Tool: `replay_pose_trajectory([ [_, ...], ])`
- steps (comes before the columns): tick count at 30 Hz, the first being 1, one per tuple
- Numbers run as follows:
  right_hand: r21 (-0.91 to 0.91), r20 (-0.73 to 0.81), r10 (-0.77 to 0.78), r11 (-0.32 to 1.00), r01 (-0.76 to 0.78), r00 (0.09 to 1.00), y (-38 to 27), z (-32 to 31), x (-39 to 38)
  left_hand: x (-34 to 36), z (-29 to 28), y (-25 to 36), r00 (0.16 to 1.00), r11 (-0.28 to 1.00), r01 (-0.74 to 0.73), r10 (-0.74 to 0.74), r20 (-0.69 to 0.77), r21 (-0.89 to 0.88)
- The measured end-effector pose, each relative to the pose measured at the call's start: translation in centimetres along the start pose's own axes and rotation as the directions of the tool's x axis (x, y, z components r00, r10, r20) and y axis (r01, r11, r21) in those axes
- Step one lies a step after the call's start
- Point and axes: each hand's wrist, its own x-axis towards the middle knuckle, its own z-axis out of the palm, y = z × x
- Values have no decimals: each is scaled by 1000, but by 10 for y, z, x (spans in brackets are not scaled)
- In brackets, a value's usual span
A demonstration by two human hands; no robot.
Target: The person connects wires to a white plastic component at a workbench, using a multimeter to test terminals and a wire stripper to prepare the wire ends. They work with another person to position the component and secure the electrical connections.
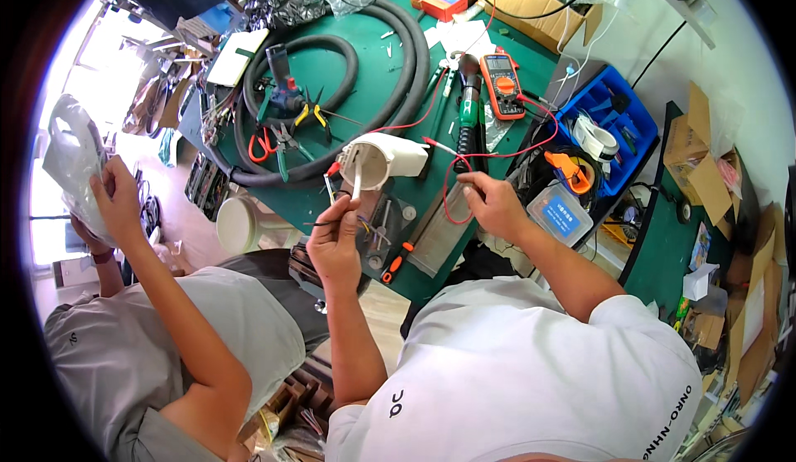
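My left hand [336, 238] is closed on a slender white piece [356, 176] and thin dark wires, below the open end of a white hollow housing [394, 153]. A red clip [333, 169] is beside that housing. My right hand [493, 206] has loosely bent fingers at a red test lead [454, 166], over a long metal plate [433, 231]; I see nothing held in it. An orange multimeter [501, 86] with leads lies beyond, beside a green-and-black tool [468, 114]. An orange-handled screwdriver [397, 263] lies near the bench's front edge.
Pliers [313, 114], a coiled black hose [403, 64] and cardboard boxes [535, 10] are on the green bench [373, 43]. A blue bin [622, 101] and clear case [557, 213] are right. At left, another person [174, 321] holds a plastic bag [70, 163].
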Motion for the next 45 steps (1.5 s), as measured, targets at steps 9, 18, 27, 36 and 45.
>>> replay_pose_trajectory([
  [9, 6, 134, 74, 997, -75, 988, 40, -29, 37, -2, 4, 2, 997, 998, 13, -18, -72, -65],
  [18, 22, 319, -67, 998, 63, 945, -9, -18, 68, -1, 0, 0, 997, 992, 2, -11, -75, -127],
  [27, 43, 376, -144, 990, 138, 915, -7, -9, 73, -2, 1, 0, 995, 994, 12, -22, -93, -109],
  [36, -12, 299, -176, 982, 188, 938, 8, -6, 85, 4, 5, 8, 995, 997, 76, -76, -61, -1],
  [45, 37, 367, -205, 978, 206, 907, -20, 12, 86, -5, 0, 8, 994, 994, 73, -79, -75, -80],
])
